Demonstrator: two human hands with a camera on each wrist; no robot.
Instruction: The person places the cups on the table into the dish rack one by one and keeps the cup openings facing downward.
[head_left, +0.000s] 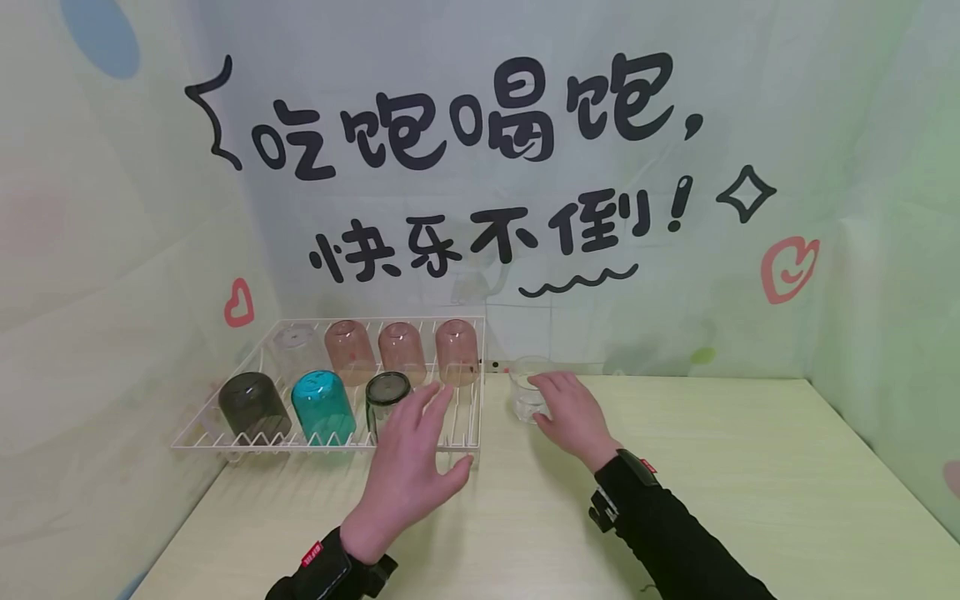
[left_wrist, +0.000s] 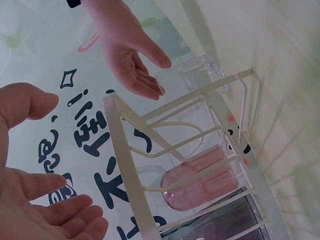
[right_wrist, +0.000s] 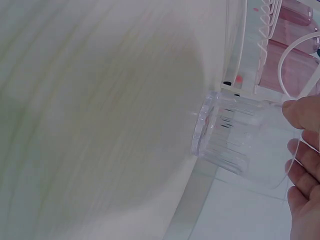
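Observation:
My right hand (head_left: 573,417) is at the rim of a clear glass (head_left: 523,396), with the thumb on one side and the fingers on the other. In the right wrist view, this clear glass (right_wrist: 245,137) stands upright on its thick base, thumb at its rim. My left hand (head_left: 408,475) is spread in front of the white wire rack (head_left: 482,400), its fingers straight and holding nothing. Behind its fingertips is a dark-green tinted glass (head_left: 384,396), partly hidden. In the left wrist view, a pink glass (left_wrist: 200,182) shows through the rack's wires.
Upside down in the rack are a dark grey glass (head_left: 253,407), a teal glass (head_left: 324,408), another clear glass (head_left: 296,346) and pink glasses (head_left: 349,350). The rack stands at the back left of the pale wooden table (head_left: 712,483). A printed cloth (head_left: 750,108) hangs behind.

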